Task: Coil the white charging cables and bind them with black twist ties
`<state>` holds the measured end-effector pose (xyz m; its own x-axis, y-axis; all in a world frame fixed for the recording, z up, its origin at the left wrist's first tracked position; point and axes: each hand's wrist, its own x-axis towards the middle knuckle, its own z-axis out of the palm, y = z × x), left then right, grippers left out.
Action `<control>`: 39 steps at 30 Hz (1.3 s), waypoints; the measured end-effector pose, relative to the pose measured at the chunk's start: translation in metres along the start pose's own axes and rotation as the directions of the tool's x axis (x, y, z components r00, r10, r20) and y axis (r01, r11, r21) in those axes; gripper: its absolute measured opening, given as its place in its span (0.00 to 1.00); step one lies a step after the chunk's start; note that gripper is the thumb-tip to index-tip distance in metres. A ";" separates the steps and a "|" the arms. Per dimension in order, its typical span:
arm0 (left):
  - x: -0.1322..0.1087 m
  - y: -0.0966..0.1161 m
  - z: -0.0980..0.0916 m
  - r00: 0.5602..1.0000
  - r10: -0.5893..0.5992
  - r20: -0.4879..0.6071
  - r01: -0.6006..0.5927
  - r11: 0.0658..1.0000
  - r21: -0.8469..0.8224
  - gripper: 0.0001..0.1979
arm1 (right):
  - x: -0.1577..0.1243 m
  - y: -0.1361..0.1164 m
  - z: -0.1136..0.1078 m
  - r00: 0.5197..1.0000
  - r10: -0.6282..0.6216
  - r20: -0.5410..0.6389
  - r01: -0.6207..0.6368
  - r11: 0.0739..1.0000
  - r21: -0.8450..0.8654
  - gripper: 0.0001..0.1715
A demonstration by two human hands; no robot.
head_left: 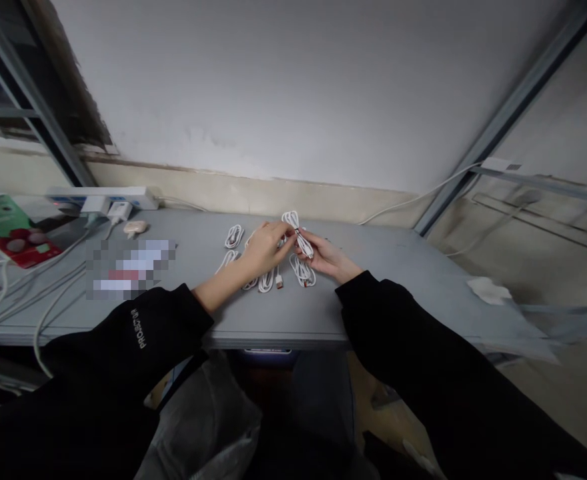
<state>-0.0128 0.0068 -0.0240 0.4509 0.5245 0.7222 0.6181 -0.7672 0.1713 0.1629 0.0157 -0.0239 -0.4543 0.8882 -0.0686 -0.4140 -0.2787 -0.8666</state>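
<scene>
A coiled white USB cable [304,247], bound at its middle with a dark tie, is held up above the table. My right hand [326,255] grips it from the right side. From the left, my left hand [269,245] reaches over with its fingers closed at the tie; the fingertips partly hide it. Below the hands lie more coiled white cables: one coil [302,272] under my right hand, another [266,281] near my left wrist with a USB plug [280,281] beside it. Farther left is a separate coil [234,236]. My left forearm covers some of the others.
The grey table [388,267] meets a wall at the back. A power strip [138,196] with white chargers stands at the back left, near a green and red box [16,230] and loose cords. A blurred-out item [131,270] lies left. White crumpled material [488,291] is at right.
</scene>
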 end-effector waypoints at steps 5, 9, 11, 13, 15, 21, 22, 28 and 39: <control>-0.001 0.001 0.002 0.999 0.020 -0.039 -0.018 0.999 0.041 0.08 | 0.001 0.000 -0.001 0.997 -0.053 0.051 0.054 0.998 -0.022 0.07; 0.000 0.002 0.002 0.999 0.047 -0.014 -0.044 0.986 0.162 0.08 | 0.003 0.004 -0.004 0.997 -0.067 0.033 0.069 0.997 -0.040 0.06; 0.001 0.003 0.003 0.998 0.059 -0.004 -0.056 0.966 0.253 0.09 | 0.004 0.007 -0.006 0.997 -0.073 0.015 0.073 0.996 -0.058 0.05; 0.003 0.005 0.004 0.998 0.061 0.001 -0.058 0.944 0.325 0.11 | 0.004 0.009 -0.007 0.996 -0.087 0.002 0.087 0.993 -0.076 0.05; 0.004 0.007 0.005 0.999 0.053 0.002 -0.050 0.932 0.359 0.12 | 0.005 0.011 -0.007 0.993 -0.117 0.008 0.118 0.989 -0.093 0.06; 0.002 0.006 0.006 0.997 -0.026 -0.070 0.042 0.970 0.239 0.12 | 0.005 0.011 -0.001 0.945 -0.322 0.055 0.326 0.933 -0.150 0.09; 0.002 0.005 0.006 0.995 -0.039 -0.088 0.056 0.979 0.196 0.12 | 0.004 0.011 0.000 0.941 -0.333 0.057 0.338 0.926 -0.169 0.10; 0.003 0.000 0.007 0.991 -0.094 -0.094 0.094 0.996 -0.002 0.09 | -0.001 0.008 0.003 0.952 -0.302 0.056 0.307 0.927 -0.214 0.15; 0.006 0.007 0.000 0.980 -0.192 -0.051 0.190 0.981 -0.048 0.03 | 0.000 0.010 0.004 0.916 -0.402 -0.001 0.387 0.882 -0.271 0.20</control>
<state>-0.0061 0.0045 -0.0186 0.2906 0.6427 0.7088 0.6606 -0.6707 0.3373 0.1555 0.0113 -0.0306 -0.2488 0.9257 0.2848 -0.3267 0.1967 -0.9245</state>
